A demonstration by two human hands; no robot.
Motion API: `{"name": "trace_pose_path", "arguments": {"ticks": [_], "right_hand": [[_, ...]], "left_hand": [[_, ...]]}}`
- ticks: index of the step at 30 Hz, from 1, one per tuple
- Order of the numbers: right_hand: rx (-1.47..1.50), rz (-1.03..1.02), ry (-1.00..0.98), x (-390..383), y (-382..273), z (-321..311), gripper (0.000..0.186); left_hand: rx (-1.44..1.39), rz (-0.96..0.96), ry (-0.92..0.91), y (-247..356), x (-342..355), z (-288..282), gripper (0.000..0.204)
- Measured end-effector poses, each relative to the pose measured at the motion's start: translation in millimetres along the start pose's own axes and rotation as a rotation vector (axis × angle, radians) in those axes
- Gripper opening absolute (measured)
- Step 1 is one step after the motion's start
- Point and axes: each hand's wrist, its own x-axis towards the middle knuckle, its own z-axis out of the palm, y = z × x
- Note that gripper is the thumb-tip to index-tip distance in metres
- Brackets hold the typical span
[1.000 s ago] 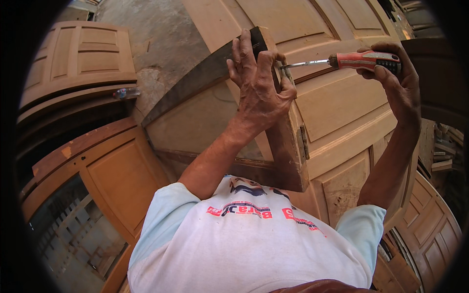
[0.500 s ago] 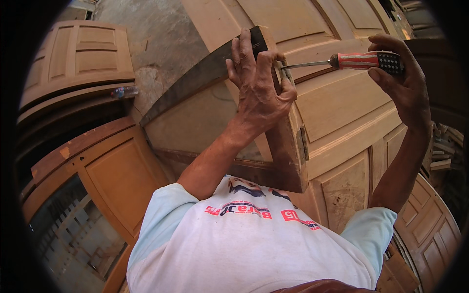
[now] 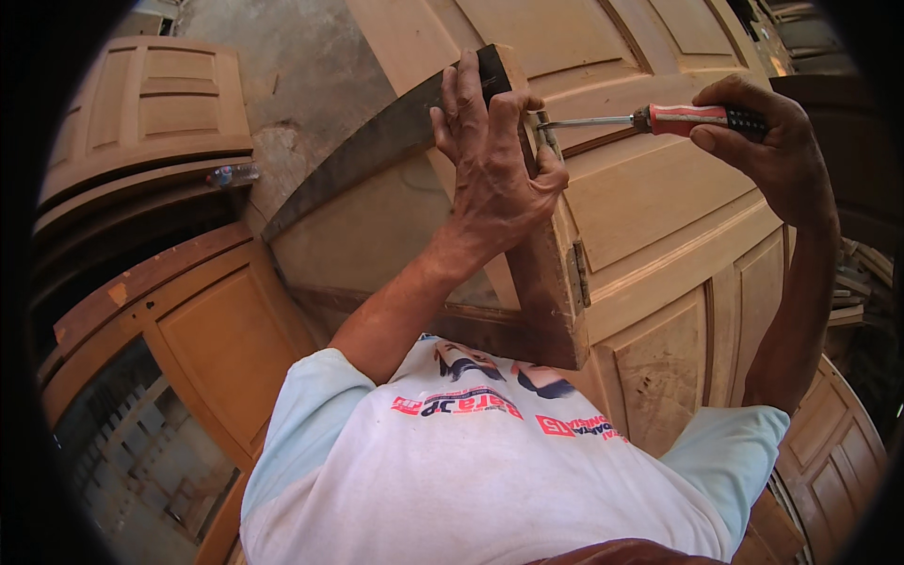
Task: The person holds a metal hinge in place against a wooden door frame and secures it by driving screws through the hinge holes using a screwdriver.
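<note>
My right hand (image 3: 774, 146) is wrapped around the red and black handle of a screwdriver (image 3: 687, 120). Its metal shaft points left, and the tip meets a small metal hinge (image 3: 548, 141) on the narrow edge of a wooden window sash (image 3: 556, 311). My left hand (image 3: 494, 155) grips the sash at its upper corner. Two or more of its fingers lie along the dark face, while the forefinger and thumb bend over the edge around that hinge, partly covering it. Lower on the same edge sits a second hinge (image 3: 579, 273). Any screw under the tip is too small to see.
Under and beyond the sash lies a large panelled wooden door (image 3: 659, 198). More doors stand at the left, among them an orange-brown one (image 3: 226, 339) and a paler one (image 3: 179, 94). A plastic bottle (image 3: 234, 174) lies on an edge there. Wood scraps (image 3: 852, 282) are piled at the right.
My right hand has turned the screwdriver handle, and its fingers sit further left along it. The right forearm has swung outward. The tip stays at the hinge, and my left hand keeps its grip.
</note>
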Motion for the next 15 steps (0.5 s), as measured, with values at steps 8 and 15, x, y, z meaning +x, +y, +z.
{"name": "trace_pose_path", "arguments": {"ticks": [8,15], "right_hand": [[-0.035,-0.019,-0.023,10.9,-4.1,-6.7,0.034],[-0.543,-0.143,-0.111,6.3,-10.4,-8.5,0.031]], "left_hand": [[0.039,-0.030,-0.008,4.0,1.2,-7.6,0.059],[0.011,-0.016,0.006,6.0,0.6,-0.7,0.061]]}}
